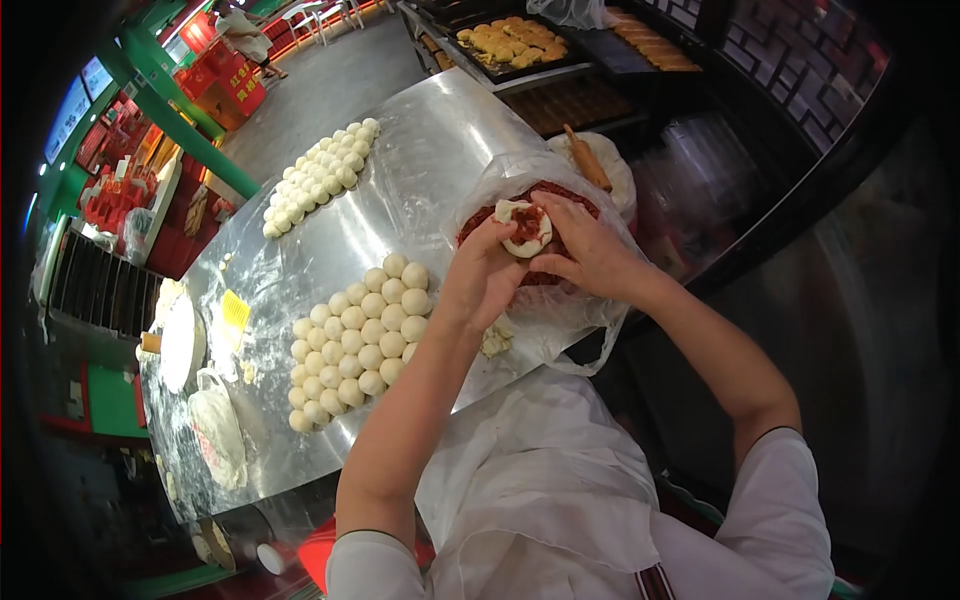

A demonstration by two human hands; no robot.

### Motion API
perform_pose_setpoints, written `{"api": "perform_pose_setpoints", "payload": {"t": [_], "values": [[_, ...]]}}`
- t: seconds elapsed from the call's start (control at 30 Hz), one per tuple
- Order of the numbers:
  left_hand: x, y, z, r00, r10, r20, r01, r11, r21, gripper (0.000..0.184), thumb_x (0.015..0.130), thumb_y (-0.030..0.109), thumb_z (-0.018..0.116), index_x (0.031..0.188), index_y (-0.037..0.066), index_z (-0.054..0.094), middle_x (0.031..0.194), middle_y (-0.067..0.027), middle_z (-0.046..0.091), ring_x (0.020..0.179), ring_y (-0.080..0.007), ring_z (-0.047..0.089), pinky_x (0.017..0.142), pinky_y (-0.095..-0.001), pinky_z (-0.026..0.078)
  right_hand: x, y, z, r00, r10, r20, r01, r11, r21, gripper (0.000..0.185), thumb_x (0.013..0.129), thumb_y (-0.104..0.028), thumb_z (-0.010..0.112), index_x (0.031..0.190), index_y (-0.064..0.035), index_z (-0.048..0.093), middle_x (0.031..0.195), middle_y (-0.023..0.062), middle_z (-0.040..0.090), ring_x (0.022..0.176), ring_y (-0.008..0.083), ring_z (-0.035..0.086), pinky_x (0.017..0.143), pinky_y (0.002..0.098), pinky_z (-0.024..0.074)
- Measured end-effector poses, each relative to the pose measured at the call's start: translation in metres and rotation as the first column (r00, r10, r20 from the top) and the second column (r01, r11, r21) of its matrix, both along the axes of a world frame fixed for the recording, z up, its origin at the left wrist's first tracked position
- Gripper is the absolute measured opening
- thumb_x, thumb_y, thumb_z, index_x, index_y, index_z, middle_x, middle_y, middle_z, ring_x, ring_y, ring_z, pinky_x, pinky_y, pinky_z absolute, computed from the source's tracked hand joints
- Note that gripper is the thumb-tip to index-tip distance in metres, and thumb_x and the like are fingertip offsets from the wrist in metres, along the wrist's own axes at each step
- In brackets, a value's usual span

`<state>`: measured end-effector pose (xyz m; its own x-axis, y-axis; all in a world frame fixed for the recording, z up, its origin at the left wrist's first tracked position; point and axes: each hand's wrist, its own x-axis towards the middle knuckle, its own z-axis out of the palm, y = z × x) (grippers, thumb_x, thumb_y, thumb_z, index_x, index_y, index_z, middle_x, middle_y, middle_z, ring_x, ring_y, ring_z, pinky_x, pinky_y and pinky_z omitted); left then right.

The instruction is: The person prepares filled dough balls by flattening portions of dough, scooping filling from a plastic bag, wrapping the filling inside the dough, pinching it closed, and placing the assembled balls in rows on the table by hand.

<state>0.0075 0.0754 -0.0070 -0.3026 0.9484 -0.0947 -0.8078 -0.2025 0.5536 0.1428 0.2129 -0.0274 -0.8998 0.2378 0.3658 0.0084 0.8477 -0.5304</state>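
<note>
Between my hands is a cupped piece of white dough [530, 243] with dark red filling [522, 222] showing in its open middle. My left hand [487, 268] grips the dough from the left, its thumb at the near edge. From the right, my right hand [585, 243] curls its fingers round the same dough. Both hands are over a plastic-lined container of red filling [550, 278], whose clear bag [600, 320] spreads over the table's edge. Left of my left forearm, several round dough balls [370, 332] sit in close rows on the metal table.
Smaller dough balls [322, 178] lie at the metal table's [420, 130] far side. A yellow scraper [235, 310] and a plastic bag [217, 430] rest at the left on floury metal. A rolling pin [588, 160] lies beyond the filling. Trays of baked pastries [512, 42] stand behind. A person [243, 35] is far off.
</note>
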Motion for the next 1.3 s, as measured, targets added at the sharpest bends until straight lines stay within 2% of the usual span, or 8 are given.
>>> {"api": "perform_pose_setpoints", "payload": {"t": [0.3,0.43,0.53,0.6,0.83,1.0,1.2,1.3], "values": [[-0.01,0.007,-0.031,0.977,0.054,-0.206,-0.071,0.994,-0.079,0.03,0.107,0.017,0.048,0.13,-0.002,0.052,0.125,-0.0139,0.063,0.109,-0.023,0.066,0.09,-0.0392,0.058,-0.009,-0.02,0.011,0.997,0.0,-0.071,0.008,0.992,0.124,0.079,0.09,-0.024,0.073,0.151,0.0028,0.031,0.148,0.0246,0.043,0.139,0.0417,0.04,0.115,0.046,0.036],[-0.004,0.003,-0.019,0.992,0.023,-0.121,-0.026,0.999,-0.027,0.029,0.106,0.017,0.049,0.128,-0.002,0.054,0.123,-0.0126,0.063,0.106,-0.0207,0.066,0.089,-0.0379,0.058,-0.009,-0.009,0.003,0.993,0.046,-0.107,-0.053,0.997,-0.063,0.072,0.094,-0.029,0.068,0.149,0.0016,0.034,0.145,0.0237,0.046,0.136,0.0394,0.044,0.113,0.0443,0.0369],[0.001,0.004,-0.022,0.974,0.036,-0.223,-0.049,0.997,-0.052,0.022,0.105,0.012,0.048,0.12,-0.001,0.058,0.117,-0.0101,0.064,0.101,-0.0179,0.065,0.087,-0.0339,0.056,-0.007,-0.017,0.01,0.995,0.038,-0.093,-0.055,0.98,-0.189,0.062,0.098,-0.03,0.063,0.146,0.0002,0.038,0.139,0.0233,0.05,0.132,0.0387,0.048,0.11,0.044,0.0385],[0.001,0.006,-0.025,0.86,-0.051,-0.507,-0.074,0.972,-0.222,0.03,0.106,0.019,0.047,0.127,-0.001,0.056,0.126,-0.012,0.062,0.11,-0.0197,0.065,0.097,-0.0376,0.054,-0.007,-0.019,0.012,0.997,0.039,-0.068,-0.056,0.962,-0.268,0.057,0.1,-0.03,0.061,0.143,-0.0005,0.04,0.136,0.023,0.052,0.129,0.0386,0.05,0.109,0.044,0.0392],[-0.013,0.007,-0.014,0.971,-0.196,-0.135,0.198,0.98,0.003,0.031,0.104,0.017,0.049,0.129,0.001,0.056,0.128,-0.0118,0.061,0.116,-0.0217,0.062,0.105,-0.0389,0.049,-0.003,-0.006,0.01,0.994,0.061,-0.091,-0.081,0.968,-0.236,0.045,0.101,-0.023,0.056,0.139,-0.0017,0.044,0.132,0.0212,0.055,0.123,0.0365,0.054,0.105,0.0424,0.0421],[0.004,0.011,-0.037,0.76,-0.072,-0.646,-0.087,0.974,-0.211,0.029,0.094,0.022,0.064,0.11,-0.001,0.067,0.099,-0.0085,0.068,0.088,-0.0182,0.068,0.076,-0.0347,0.059,-0.003,-0.013,0.001,0.996,-0.033,-0.078,0.004,0.939,-0.344,0.037,0.103,-0.021,0.048,0.132,-0.0002,0.054,0.128,0.0182,0.061,0.118,0.0301,0.06,0.103,0.0397,0.0449],[0.022,0.028,-0.038,0.993,0.102,-0.064,-0.1,0.994,0.036,0.033,0.102,0.027,0.052,0.105,-0.002,0.064,0.096,-0.0131,0.066,0.084,-0.0258,0.069,0.069,-0.0354,0.061,-0.016,-0.002,0.012,0.998,0.007,-0.061,-0.024,0.96,-0.277,0.032,0.106,-0.022,0.046,0.119,0.001,0.064,0.112,0.0098,0.066,0.104,0.0173,0.062,0.092,0.0304,0.0471],[0.013,0.05,-0.044,0.976,0.167,0.137,-0.176,0.983,0.054,0.043,0.105,0.036,0.043,0.1,-0.002,0.061,0.094,-0.0153,0.065,0.078,-0.0282,0.068,0.063,-0.0373,0.06,-0.014,0.004,0.014,0.998,-0.064,0.02,0.065,0.844,-0.532,0.036,0.107,-0.028,0.046,0.122,0.0002,0.062,0.109,0.0062,0.065,0.099,0.0126,0.06,0.088,0.0279,0.0469]]}}
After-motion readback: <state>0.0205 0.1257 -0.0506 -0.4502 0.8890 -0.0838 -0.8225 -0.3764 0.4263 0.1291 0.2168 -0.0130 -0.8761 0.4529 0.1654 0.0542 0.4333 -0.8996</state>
